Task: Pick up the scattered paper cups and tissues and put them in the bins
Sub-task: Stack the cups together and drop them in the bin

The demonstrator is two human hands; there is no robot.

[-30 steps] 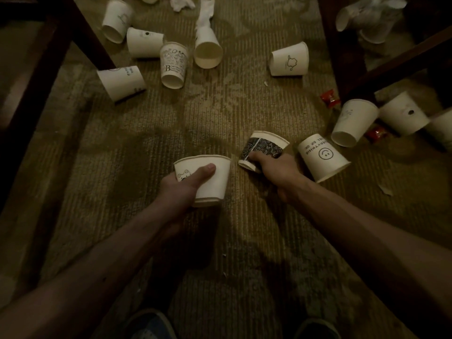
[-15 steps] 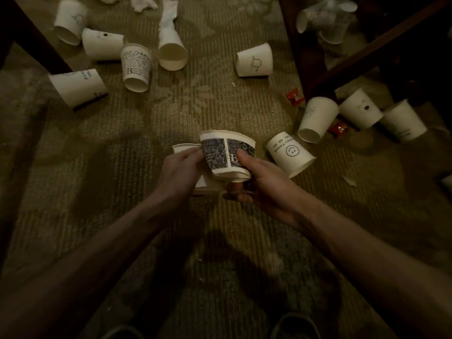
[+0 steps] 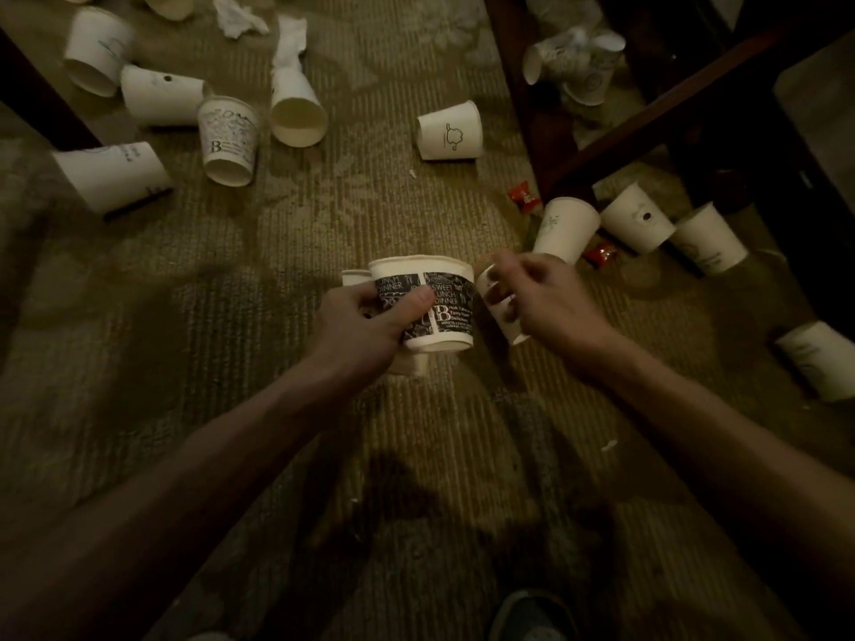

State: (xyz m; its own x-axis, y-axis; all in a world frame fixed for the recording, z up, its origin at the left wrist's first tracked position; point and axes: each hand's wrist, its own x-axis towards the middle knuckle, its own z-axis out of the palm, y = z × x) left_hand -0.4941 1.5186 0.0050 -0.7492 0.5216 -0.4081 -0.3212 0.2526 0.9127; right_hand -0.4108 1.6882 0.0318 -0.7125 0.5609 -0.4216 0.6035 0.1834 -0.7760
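Observation:
My left hand (image 3: 365,326) grips a black-printed paper cup (image 3: 444,307) stacked with a white cup (image 3: 355,277) that shows behind and below it. Just to the right, my right hand (image 3: 541,303) closes on a white cup (image 3: 497,312) lying on the carpet. Several more white cups lie scattered: a cluster at far left (image 3: 162,94), one at centre back (image 3: 449,131), a row at right (image 3: 636,217). A crumpled tissue (image 3: 238,16) lies at the top, and another tissue (image 3: 289,43) sticks out of a cup. No bin is in view.
Dark wooden furniture legs (image 3: 523,108) and rails stand at right, with cups (image 3: 573,62) underneath. Another dark leg (image 3: 32,94) is at far left. Red wrappers (image 3: 523,196) lie by the right cups. My shoe (image 3: 527,613) shows at the bottom.
The black-printed cup went from my right hand into my left hand, stacked with the white cup. My right hand then moved right onto the smiley-face cup.

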